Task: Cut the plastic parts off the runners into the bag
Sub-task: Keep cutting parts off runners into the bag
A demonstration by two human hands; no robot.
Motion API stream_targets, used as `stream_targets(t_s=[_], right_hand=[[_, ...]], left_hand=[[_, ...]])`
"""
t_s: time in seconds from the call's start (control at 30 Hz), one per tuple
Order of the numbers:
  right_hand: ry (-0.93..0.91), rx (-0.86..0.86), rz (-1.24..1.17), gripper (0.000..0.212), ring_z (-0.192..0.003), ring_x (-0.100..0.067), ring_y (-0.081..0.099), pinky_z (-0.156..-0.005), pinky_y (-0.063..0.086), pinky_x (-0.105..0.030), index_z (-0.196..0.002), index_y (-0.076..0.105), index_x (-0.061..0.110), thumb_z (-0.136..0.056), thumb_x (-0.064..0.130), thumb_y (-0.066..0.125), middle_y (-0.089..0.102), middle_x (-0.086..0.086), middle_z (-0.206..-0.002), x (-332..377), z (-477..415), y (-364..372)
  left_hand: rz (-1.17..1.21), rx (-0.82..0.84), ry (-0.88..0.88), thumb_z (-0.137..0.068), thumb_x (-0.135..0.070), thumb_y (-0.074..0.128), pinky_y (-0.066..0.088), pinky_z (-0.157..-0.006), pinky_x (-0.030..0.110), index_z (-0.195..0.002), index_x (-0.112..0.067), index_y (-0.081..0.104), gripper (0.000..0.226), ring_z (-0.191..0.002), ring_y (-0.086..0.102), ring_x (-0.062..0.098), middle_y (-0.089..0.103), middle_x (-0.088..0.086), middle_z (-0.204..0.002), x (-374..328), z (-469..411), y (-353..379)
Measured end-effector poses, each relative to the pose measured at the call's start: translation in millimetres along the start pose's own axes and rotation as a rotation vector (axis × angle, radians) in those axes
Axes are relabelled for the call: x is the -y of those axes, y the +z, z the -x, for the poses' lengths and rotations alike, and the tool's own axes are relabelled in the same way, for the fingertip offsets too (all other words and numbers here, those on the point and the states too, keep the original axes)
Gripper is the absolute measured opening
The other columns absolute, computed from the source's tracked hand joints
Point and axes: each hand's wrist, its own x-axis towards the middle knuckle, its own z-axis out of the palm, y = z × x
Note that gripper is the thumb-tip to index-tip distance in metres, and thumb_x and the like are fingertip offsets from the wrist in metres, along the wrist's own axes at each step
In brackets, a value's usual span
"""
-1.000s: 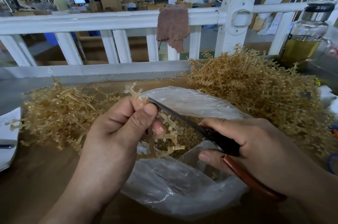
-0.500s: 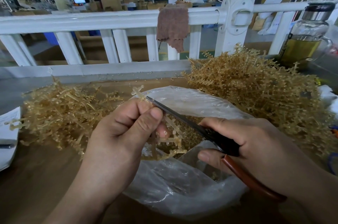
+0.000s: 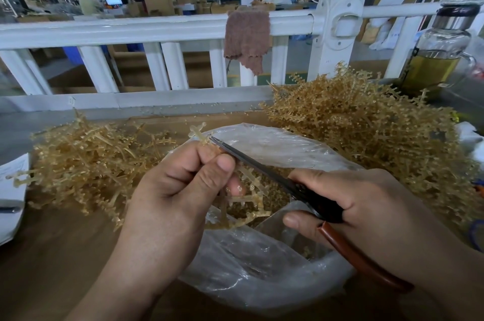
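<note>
Head view: left hand [image 3: 172, 197] pinches a tan runner [image 3: 248, 199] between thumb and curled fingers, over the open clear bag [image 3: 262, 276] on the tabletop [image 3: 52, 255]. Right hand [image 3: 366, 205] grips the cutters [image 3: 322, 206], fingers wrapped round the handles; the blade tip lies against the runner's upper end. Cut parts [image 3: 277, 186] lie in the bag. Runner heaps flank it, left [image 3: 86, 163] and right [image 3: 366, 132].
</note>
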Motion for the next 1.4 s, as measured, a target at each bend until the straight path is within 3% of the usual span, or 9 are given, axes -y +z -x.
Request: stream_targets(t_s=[0.17,0.3,0.47,0.6,0.8,1.1,1.27,1.4], right_hand=[[-0.009,0.003,0.005,0.047,-0.06,0.001,0.058,-0.049,0.041,-0.012,-0.108,0.065,0.03,-0.082,0.066,0.049,0.056,0.014,-0.062,1.3,-0.4,0.6],[-0.018,-0.009,0.025,0.045,-0.06,0.003,0.057,-0.049,0.041,-0.009,-0.105,0.065,0.03,-0.083,0.066,0.049,0.056,0.017,-0.061,1.1,-0.4,1.5],[-0.001,-0.02,0.057,0.043,-0.062,0.005,0.056,-0.05,0.038,-0.005,-0.1,0.065,0.03,-0.084,0.067,0.049,0.052,0.017,-0.058,1.6,-1.2,5.4],[0.002,-0.024,0.064,0.037,-0.059,0.002,0.055,-0.049,0.036,-0.006,-0.097,0.067,0.028,-0.083,0.059,0.051,0.05,0.015,-0.055,2.5,-1.1,6.0],[-0.01,-0.035,0.085,0.044,-0.06,0.0,0.056,-0.053,0.041,-0.01,-0.101,0.069,0.027,-0.083,0.06,0.046,0.053,0.015,-0.055,3.4,-1.2,5.7],[-0.002,-0.013,0.08,0.047,-0.063,0.0,0.057,-0.06,0.045,-0.022,-0.106,0.063,0.031,-0.081,0.067,0.045,0.057,0.016,-0.063,-1.4,-0.4,5.1],[0.0,0.029,0.033,0.051,-0.067,-0.002,0.059,-0.063,0.046,-0.025,-0.108,0.058,0.03,-0.08,0.071,0.047,0.06,0.013,-0.076,-5.2,-0.7,2.7],[-0.006,0.027,0.026,0.052,-0.068,-0.002,0.06,-0.061,0.046,-0.026,-0.111,0.057,0.031,-0.08,0.071,0.047,0.062,0.013,-0.075,-5.5,-0.7,1.6]], left_hand=[[0.061,-0.042,-0.033,-0.089,-0.042,0.065,0.056,-0.069,0.025,-0.079,-0.028,0.068,0.017,-0.073,0.068,0.017,0.07,0.003,-0.075,0.8,1.2,1.0],[0.091,-0.13,-0.037,-0.089,-0.045,0.067,0.058,-0.071,0.037,-0.085,-0.028,0.068,0.018,-0.077,0.069,0.03,0.071,0.007,-0.082,2.6,0.0,-2.3],[0.113,-0.172,-0.075,-0.086,-0.046,0.067,0.057,-0.068,0.03,-0.082,-0.028,0.071,0.018,-0.079,0.072,0.022,0.072,0.002,-0.08,2.0,-2.5,-5.2],[0.142,-0.204,-0.104,-0.085,-0.043,0.074,0.058,-0.068,0.029,-0.078,-0.026,0.072,0.018,-0.081,0.075,0.026,0.075,0.005,-0.08,1.1,-2.2,-2.1],[0.167,-0.245,-0.112,-0.08,-0.044,0.07,0.058,-0.065,0.024,-0.076,-0.026,0.074,0.018,-0.08,0.075,0.029,0.075,0.005,-0.077,-0.1,-1.8,0.7],[0.099,-0.261,-0.124,-0.081,-0.048,0.07,0.056,-0.068,0.034,-0.078,-0.026,0.075,0.023,-0.079,0.074,0.027,0.077,0.007,-0.08,0.4,-1.6,-0.5],[0.025,-0.234,-0.085,-0.087,-0.046,0.071,0.06,-0.068,0.029,-0.08,-0.023,0.074,0.025,-0.079,0.076,0.025,0.077,0.007,-0.081,-4.6,-1.2,-1.5],[-0.023,-0.227,-0.054,-0.088,-0.035,0.07,0.057,-0.063,0.02,-0.077,-0.014,0.07,0.024,-0.07,0.075,0.017,0.076,0.008,-0.077,-7.8,-0.5,2.4]])
